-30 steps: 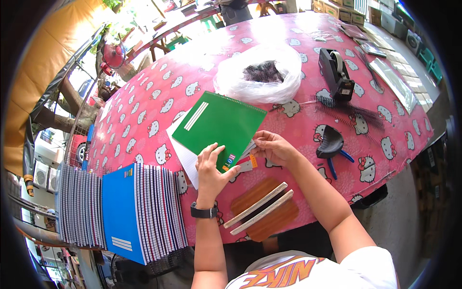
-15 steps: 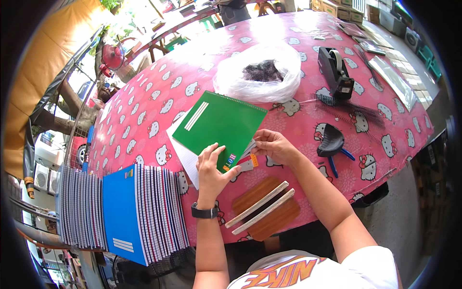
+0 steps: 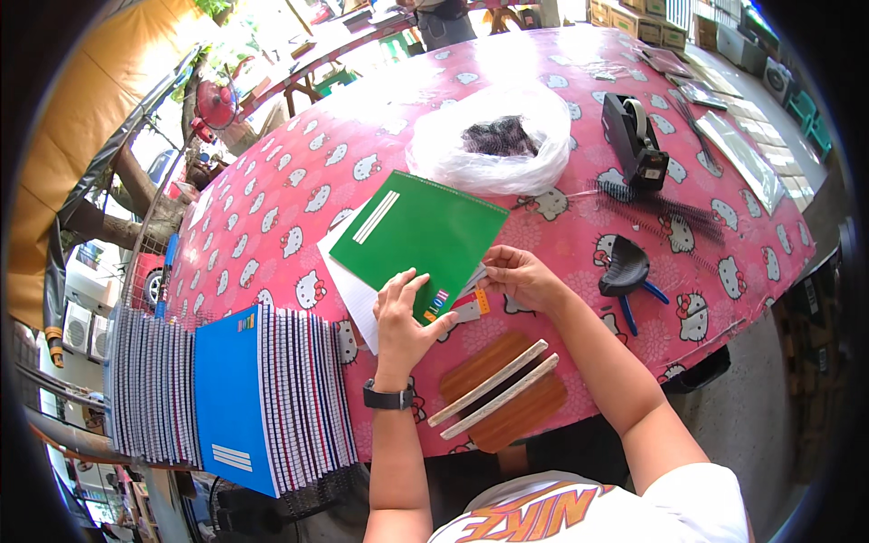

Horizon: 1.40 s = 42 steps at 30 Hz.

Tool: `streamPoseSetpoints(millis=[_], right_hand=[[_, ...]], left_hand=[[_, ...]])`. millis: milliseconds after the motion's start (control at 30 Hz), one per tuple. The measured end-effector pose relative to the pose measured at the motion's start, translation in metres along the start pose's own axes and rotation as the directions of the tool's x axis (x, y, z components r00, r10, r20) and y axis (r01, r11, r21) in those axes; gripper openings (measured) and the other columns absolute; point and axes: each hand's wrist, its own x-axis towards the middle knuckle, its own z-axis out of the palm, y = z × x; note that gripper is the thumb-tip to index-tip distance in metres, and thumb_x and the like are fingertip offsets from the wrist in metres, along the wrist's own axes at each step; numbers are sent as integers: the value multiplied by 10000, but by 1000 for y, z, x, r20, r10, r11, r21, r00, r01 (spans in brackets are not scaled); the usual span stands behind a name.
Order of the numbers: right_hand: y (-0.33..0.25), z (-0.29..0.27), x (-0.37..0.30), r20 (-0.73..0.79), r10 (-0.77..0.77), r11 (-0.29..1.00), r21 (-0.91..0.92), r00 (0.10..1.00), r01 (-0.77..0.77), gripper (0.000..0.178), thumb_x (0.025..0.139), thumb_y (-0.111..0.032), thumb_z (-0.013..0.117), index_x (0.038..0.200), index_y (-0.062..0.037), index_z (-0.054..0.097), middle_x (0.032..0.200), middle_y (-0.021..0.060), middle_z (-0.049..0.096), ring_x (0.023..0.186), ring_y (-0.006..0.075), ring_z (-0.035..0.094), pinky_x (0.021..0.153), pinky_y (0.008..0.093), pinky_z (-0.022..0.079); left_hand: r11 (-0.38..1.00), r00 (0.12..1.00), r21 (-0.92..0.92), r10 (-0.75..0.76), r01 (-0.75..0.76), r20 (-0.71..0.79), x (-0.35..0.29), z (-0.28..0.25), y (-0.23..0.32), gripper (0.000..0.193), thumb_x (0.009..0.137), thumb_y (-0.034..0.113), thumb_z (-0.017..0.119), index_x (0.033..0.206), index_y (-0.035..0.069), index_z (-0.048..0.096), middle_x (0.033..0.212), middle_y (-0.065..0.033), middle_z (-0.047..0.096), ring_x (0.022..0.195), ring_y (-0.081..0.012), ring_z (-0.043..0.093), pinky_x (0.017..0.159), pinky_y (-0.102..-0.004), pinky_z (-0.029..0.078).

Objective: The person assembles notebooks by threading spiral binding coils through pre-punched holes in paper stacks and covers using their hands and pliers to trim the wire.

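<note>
A green-covered notebook (image 3: 421, 240) lies tilted on the table with small holes along its far edge. White lined sheets (image 3: 351, 294) stick out from under its left side. My left hand (image 3: 403, 317) rests on the cover's near part, fingers stretched and thumb apart. At the notebook's right edge, my right hand (image 3: 520, 276) has thumb and forefinger pinched together; whatever is between them is too small to make out. Below that edge a red, white and orange printed piece (image 3: 471, 308) partly shows.
Left stands a long row of spiral notebooks (image 3: 303, 398), a blue one (image 3: 233, 398) among them. Beyond are a plastic bag (image 3: 493, 145) of dark coils, a tape dispenser (image 3: 635, 140), loose black wire coils (image 3: 661, 213) and blue-handled pliers (image 3: 626, 271). A brown wooden piece (image 3: 498, 394) lies nearby.
The whole view has shifted slightly. Both hands keep nearly the same place at the green notebook, and nothing has clearly been taken up or let go.
</note>
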Motion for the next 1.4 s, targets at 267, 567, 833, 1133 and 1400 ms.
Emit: streamPoseSetpoints(millis=[267, 567, 833, 1133, 1400], right_hand=[[3, -2, 1, 4, 3, 1000, 24, 1000, -3, 269, 847, -36, 618, 1107, -14, 552, 988, 95, 630, 847, 171, 642, 792, 316, 535], [2, -1, 0, 15, 15, 999, 49, 1000, -16, 239, 858, -40, 603, 1093, -37, 560, 956, 82, 635, 840, 165, 642, 782, 317, 534], [-4, 15, 0, -183, 35, 988, -143, 982, -62, 235, 831, -60, 584, 1063, -26, 566, 909, 76, 640, 797, 157, 641, 728, 287, 525], [-15, 77, 7, 75, -652, -195, -978, 754, -71, 336, 688, -204, 674, 981, -52, 614, 1011, 89, 583, 1006, 254, 474, 861, 422, 358], [-21, 87, 27, 97, -364, 98, -985, 926, 142, 357, 769, -388, 629, 809, -34, 612, 853, 108, 601, 941, 293, 485, 876, 424, 291]], left_hand=[[1000, 1000, 5, -11, 11, 2, 0, 0, 0, 665, 618, 406, 790, 1161, 88, 573, 1247, -106, 518, 1193, -284, 435, 1001, -433, 316], [1000, 1000, 8, 3, -3, -4, 0, 0, -1, 662, 624, 415, 785, 1160, 87, 574, 1251, -111, 515, 1196, -287, 433, 1006, -432, 313], [1000, 999, -13, -21, 21, 26, -1, 0, 0, 663, 628, 395, 777, 1172, 84, 560, 1276, -108, 487, 1222, -293, 397, 1005, -452, 292], [999, 998, -44, -22, 19, -60, -4, 0, -3, 651, 643, 423, 768, 1161, 80, 571, 1234, -109, 528, 1182, -283, 449, 995, -425, 318], [984, 992, -167, 46, -66, -122, -6, -1, -3, 623, 686, 394, 745, 1182, 70, 554, 1254, -136, 509, 1177, -292, 460, 986, -410, 334]])
